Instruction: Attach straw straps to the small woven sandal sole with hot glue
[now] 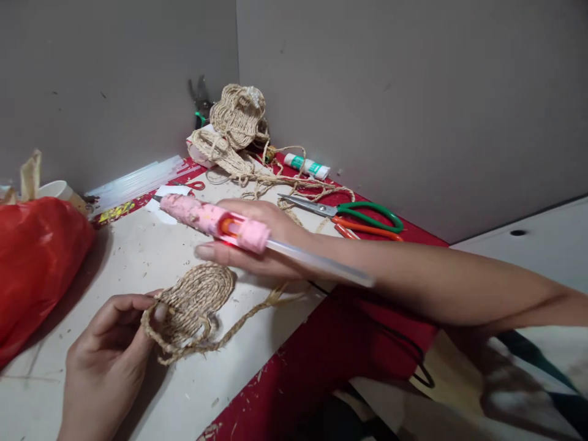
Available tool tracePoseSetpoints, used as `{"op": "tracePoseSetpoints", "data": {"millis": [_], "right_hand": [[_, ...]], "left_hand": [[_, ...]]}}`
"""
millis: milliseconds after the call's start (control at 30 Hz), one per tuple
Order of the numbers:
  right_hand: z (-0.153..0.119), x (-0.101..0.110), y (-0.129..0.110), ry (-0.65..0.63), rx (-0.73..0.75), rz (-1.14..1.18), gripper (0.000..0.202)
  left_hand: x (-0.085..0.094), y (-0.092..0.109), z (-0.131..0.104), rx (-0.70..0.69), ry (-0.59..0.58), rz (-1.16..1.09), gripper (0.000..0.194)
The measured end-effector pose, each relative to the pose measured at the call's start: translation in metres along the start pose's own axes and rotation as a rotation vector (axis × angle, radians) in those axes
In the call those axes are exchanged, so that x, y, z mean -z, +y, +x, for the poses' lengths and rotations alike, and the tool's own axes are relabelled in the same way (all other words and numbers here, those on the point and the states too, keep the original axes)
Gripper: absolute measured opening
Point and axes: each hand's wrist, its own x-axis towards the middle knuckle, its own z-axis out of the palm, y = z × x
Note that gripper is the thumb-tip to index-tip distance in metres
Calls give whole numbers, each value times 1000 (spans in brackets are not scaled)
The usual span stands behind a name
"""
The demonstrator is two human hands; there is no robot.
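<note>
My left hand (117, 343) pinches the near end of a small oval sole coiled from straw rope (197, 297), thumb on top and fingers at its edge. A loose braided tail (245, 321) runs from the sole to the right across the white board. Above and beyond the sole, my right hand (248, 251) is closed around a pink-wrapped glue gun (193, 214). The gun's dark nozzle points to the upper left. A clear glue stick (321, 263) sticks out of its rear over my wrist, and an orange-red light glows in its side.
Green- and orange-handled scissors (340, 211) lie at the right. Behind are bundled straw rope (239, 116), a white-and-green tube (307, 166), pruning shears (199, 101) and clear glue sticks (138, 180). A red bag (41, 263) sits at left. Grey walls (390, 110) enclose the back. A black cord (390, 334) hangs at right.
</note>
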Motion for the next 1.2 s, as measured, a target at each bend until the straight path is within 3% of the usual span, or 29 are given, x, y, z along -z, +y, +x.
{"op": "tracePoseSetpoints", "data": {"millis": [100,200,333,633,1200], "right_hand": [[-15,-5,1,-28,75,-59,34],[-31,-16,8,-182,152,-42,29],[-38,-23,10,-292,104,-91,23],[-32,-15,-2,-438,1,-107,22],[-28,-11,-7,-558,-88,-133,23]], "left_hand": [[-1,1,-2,-43,-4,-6,14],[-1,3,-4,-129,25,58,11],[-2,3,-5,-252,55,161,8],[-3,5,-5,-346,37,222,6],[-2,3,-7,-294,61,210,8]]}}
